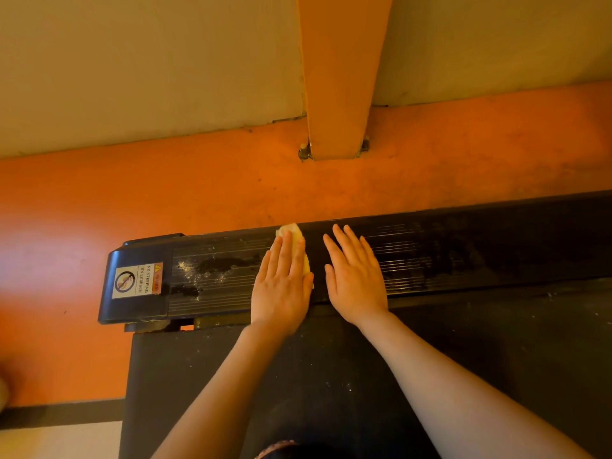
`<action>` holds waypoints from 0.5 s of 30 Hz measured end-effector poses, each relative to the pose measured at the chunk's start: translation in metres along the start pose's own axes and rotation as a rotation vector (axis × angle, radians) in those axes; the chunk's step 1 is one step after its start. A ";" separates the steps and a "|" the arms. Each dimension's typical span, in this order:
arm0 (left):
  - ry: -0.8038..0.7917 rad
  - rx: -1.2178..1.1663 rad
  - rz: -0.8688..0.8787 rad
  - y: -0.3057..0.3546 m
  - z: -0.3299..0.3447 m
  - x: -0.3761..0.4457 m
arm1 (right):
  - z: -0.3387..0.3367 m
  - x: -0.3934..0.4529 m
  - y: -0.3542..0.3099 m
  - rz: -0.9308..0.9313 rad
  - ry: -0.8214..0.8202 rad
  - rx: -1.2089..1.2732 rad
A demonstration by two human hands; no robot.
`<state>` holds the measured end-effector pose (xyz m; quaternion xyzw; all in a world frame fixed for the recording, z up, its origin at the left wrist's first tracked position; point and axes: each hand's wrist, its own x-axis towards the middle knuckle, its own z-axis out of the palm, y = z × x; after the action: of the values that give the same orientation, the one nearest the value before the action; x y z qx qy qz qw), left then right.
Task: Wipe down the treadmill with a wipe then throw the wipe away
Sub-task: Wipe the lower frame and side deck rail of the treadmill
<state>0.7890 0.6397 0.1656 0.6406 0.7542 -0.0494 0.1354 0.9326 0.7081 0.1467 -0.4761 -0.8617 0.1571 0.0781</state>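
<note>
The treadmill's black ribbed side rail runs across the middle of the view, with the dark belt below it. My left hand lies flat on the rail and presses a pale yellow wipe, which peeks out past my fingertips. My right hand rests flat on the rail just right of it, fingers straight, holding nothing. White dust and wet smears mark the rail left of my left hand. The rail's end cap carries a "no stepping" warning sticker.
Orange floor stretches beyond and left of the treadmill. An orange post stands bolted to the floor behind the rail, in front of a beige wall. A dark strip and pale flooring lie at the lower left.
</note>
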 end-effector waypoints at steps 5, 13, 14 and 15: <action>0.014 -0.022 0.003 0.005 0.015 -0.033 | 0.001 0.000 -0.001 0.007 0.014 -0.019; -0.006 -0.058 -0.092 -0.013 -0.012 0.026 | 0.002 0.000 0.000 0.006 0.018 -0.026; -0.003 -0.066 -0.088 -0.013 -0.011 0.026 | 0.002 0.000 0.000 0.007 0.020 -0.026; 0.002 -0.068 -0.091 -0.012 -0.009 0.021 | 0.002 0.000 0.000 0.006 0.023 -0.025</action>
<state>0.7730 0.6595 0.1676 0.6009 0.7838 -0.0292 0.1541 0.9317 0.7072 0.1446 -0.4814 -0.8612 0.1410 0.0816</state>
